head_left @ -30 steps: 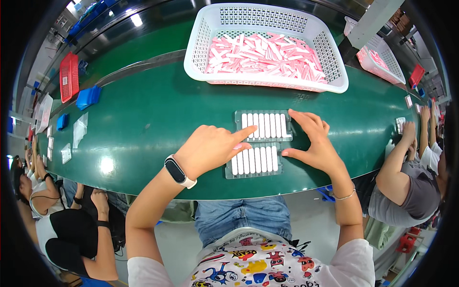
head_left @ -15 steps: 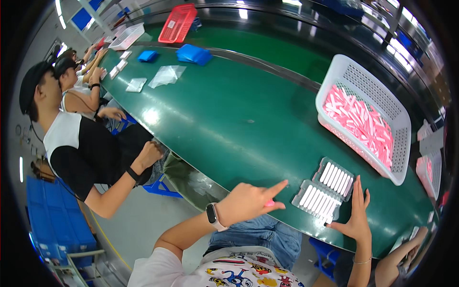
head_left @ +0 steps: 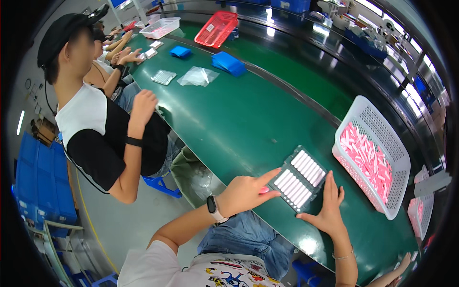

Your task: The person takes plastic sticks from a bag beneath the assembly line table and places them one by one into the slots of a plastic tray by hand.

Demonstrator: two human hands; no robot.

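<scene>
A clear plastic tray lies on the green table in front of me, with two rows of white sticks side by side in it. My left hand is at the tray's left edge, its index finger stretched out to the corner. The other fingers are curled round a small pink piece, mostly hidden. My right hand is open at the tray's right side, thumb and fingers spread, with nothing held in it.
A white basket of pink and white sticks stands to the right. Further off are blue stacks, clear bags, another tray and a red basket. A co-worker sits on my left; another person's arm shows lower right.
The view has turned. The tray now sits between my two hands, closer to my left index finger, and lies straighter. The co-worker's hand has risen from the table edge.
</scene>
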